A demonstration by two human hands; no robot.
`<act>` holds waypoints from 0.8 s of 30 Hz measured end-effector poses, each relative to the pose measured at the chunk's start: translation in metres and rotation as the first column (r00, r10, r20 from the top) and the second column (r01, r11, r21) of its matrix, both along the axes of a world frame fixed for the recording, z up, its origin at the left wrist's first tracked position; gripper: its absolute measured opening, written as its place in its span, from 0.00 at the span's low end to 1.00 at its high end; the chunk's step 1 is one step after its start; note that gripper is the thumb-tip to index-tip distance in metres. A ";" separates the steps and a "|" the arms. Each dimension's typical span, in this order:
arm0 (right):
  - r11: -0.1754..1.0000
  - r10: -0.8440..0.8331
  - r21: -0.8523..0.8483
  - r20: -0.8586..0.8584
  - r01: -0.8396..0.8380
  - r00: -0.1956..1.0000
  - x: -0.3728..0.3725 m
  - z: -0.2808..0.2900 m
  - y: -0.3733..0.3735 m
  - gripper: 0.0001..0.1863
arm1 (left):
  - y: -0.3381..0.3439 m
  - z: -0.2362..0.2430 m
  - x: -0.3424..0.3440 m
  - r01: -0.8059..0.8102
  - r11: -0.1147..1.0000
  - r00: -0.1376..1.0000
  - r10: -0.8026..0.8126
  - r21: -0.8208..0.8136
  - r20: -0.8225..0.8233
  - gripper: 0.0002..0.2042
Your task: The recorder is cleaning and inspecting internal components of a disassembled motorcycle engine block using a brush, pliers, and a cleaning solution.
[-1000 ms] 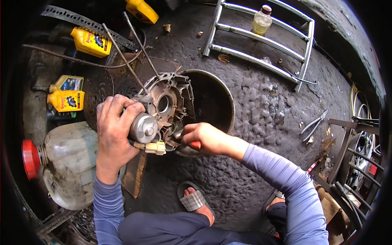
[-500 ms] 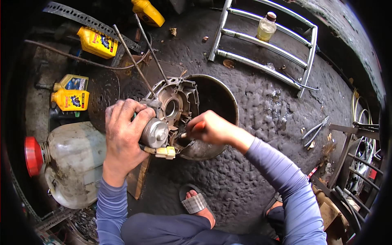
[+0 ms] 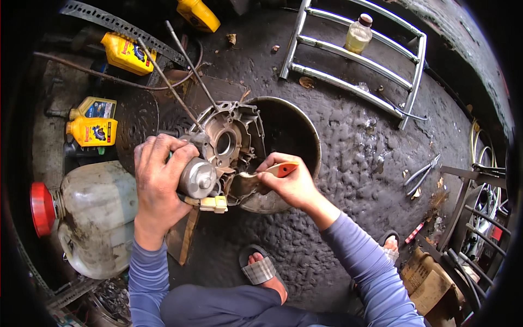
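Note:
An engine crankcase half (image 3: 220, 131) with two long rods sticking up from it leans over a round metal basin (image 3: 314, 131). My left hand (image 3: 155, 188) grips its left side, around the silver cylindrical motor (image 3: 198, 179). Below that motor hangs a cream plastic connector (image 3: 214, 204). In my right hand (image 3: 291, 188), thumb and fingers pinch a paintbrush with an orange-red handle (image 3: 285, 169). The brush's bristle end points left against the casing's lower inner side. Dark shadow hides much of the basin's inside.
Yellow oil bottles (image 3: 92, 131) and a large cloudy jug (image 3: 98, 212) with a red cap stand at left. A chrome tube rack (image 3: 354, 79) holding a small bottle (image 3: 358, 35) lies far right. Pliers (image 3: 422, 175) and cardboard (image 3: 427, 280) are at right.
My right hand has turned and shifted slightly right, so the brush handle now shows above the fingers. The casing and my left hand have moved a little left.

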State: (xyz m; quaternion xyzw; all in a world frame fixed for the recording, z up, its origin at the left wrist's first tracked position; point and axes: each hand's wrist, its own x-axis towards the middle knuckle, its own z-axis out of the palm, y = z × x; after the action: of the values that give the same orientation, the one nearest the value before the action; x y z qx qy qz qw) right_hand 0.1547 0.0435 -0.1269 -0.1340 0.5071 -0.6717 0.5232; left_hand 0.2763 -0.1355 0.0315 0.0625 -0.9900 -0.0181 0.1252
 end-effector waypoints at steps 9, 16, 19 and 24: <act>0.997 -0.052 -0.063 -0.244 0.037 0.969 0.011 -0.015 -0.019 0.12 | 0.004 0.002 0.004 -0.001 1.000 1.000 0.000 0.004 0.015 0.19; 0.998 -0.004 0.050 -0.412 0.026 0.911 0.009 -0.013 -0.020 0.15 | 0.010 0.003 0.003 0.012 1.000 1.000 -0.011 -0.016 0.010 0.20; 0.997 -0.014 0.059 -0.409 0.041 0.913 0.009 -0.003 -0.023 0.15 | 0.012 0.002 0.005 -0.001 1.000 1.000 0.001 -0.002 0.027 0.20; 1.000 0.010 0.017 -0.396 -0.004 0.918 0.009 -0.010 -0.023 0.14 | 0.010 0.001 0.008 0.000 1.000 1.000 0.001 -0.020 0.028 0.23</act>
State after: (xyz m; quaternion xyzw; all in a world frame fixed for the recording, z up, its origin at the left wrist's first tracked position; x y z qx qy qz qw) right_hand 0.1639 0.0206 -0.1371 -0.2648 0.6071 -0.6250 0.4132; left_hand 0.2841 -0.1251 0.0321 0.0618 -0.9918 -0.0072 0.1119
